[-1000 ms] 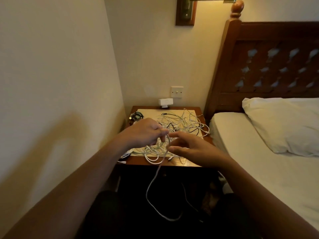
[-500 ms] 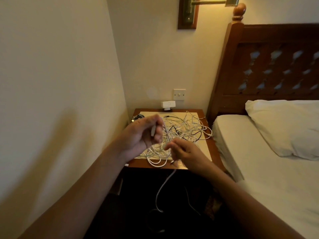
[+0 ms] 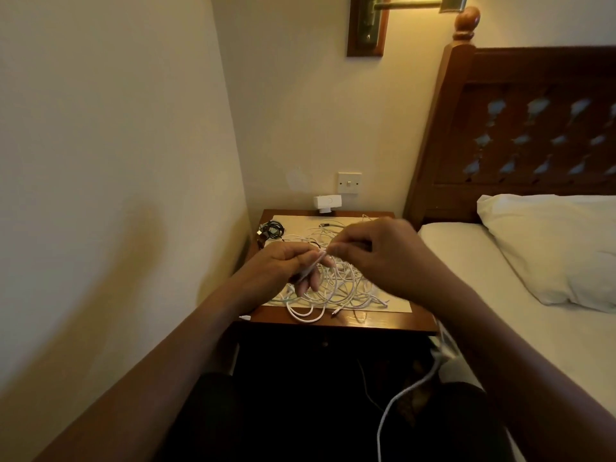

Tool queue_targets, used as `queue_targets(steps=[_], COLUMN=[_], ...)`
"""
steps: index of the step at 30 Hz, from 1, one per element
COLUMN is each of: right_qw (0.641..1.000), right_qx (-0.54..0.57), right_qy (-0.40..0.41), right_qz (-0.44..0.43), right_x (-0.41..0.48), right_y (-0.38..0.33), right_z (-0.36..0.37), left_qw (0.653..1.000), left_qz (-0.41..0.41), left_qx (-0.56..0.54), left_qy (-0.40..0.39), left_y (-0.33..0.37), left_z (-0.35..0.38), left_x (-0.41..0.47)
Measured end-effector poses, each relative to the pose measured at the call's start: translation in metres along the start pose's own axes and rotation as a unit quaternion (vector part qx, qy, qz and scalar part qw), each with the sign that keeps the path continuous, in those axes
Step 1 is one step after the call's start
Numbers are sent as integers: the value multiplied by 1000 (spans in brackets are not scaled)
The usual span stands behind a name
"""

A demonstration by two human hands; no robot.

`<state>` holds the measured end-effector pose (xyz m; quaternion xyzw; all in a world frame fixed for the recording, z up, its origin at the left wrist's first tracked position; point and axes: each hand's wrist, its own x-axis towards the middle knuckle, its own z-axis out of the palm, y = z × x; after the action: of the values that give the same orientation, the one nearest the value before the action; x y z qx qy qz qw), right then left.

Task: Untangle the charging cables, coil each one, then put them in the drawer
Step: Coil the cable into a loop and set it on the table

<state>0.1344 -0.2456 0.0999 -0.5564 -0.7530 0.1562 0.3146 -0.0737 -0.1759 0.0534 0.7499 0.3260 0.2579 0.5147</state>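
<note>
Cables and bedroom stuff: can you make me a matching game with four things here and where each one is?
Things:
1. white cables
2. black cable
3. pillow
4. lamp

Places:
A. on the bed
B. high on the wall
C. back left corner of the table
D. spread over the middle of the table

Pairs: 1-D, 2-C, 3-A, 4-B

white pillow (image 3: pixel 550 248) on the bed (image 3: pixel 483 278), wooden headboard (image 3: pixel 533 128) behind; wall switch (image 3: pixel 349 183), brass lamp (image 3: pixel 366 25) above.

Two hands (image 3: pixel 290 261) (image 3: pixel 390 253), one cable tangle (image 3: pixel 345 290)
</note>
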Motion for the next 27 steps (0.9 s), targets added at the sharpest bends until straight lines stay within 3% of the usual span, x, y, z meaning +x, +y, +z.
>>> queue_targets(steps=[3, 9, 12, 14, 17, 20, 22, 27], right_qw=[999, 992, 980, 981, 991, 994, 996, 996], right_qx=[24, 113, 167, 153, 74, -5, -58, -76], right_qy=[39, 5, -38, -64, -107, -111, -65, 36], right_qz=[-10, 60, 106, 98, 38, -1, -19, -21], right_x=[12, 2, -17, -26, -28, -21, -12, 14], right_y=[16, 61, 72, 67, 41, 17, 10, 42], right_z=[-7, 26, 54, 67, 73, 61, 40, -2], left_qw=[992, 948, 916, 913, 940, 979, 978, 966], left_qz=[-9, 5, 34, 42, 55, 74, 83, 17], left_qx=[-117, -311, -398, -403, -316, -56, 101, 255], left_qy=[-38, -73, -17, 40, 118, 183, 162, 30], left_y=[11, 24, 31, 33, 30, 24, 16, 7], left_z=[4, 3, 1, 2, 7, 12, 12, -8], left_x=[-8, -6, 5, 14, 26, 32, 32, 20])
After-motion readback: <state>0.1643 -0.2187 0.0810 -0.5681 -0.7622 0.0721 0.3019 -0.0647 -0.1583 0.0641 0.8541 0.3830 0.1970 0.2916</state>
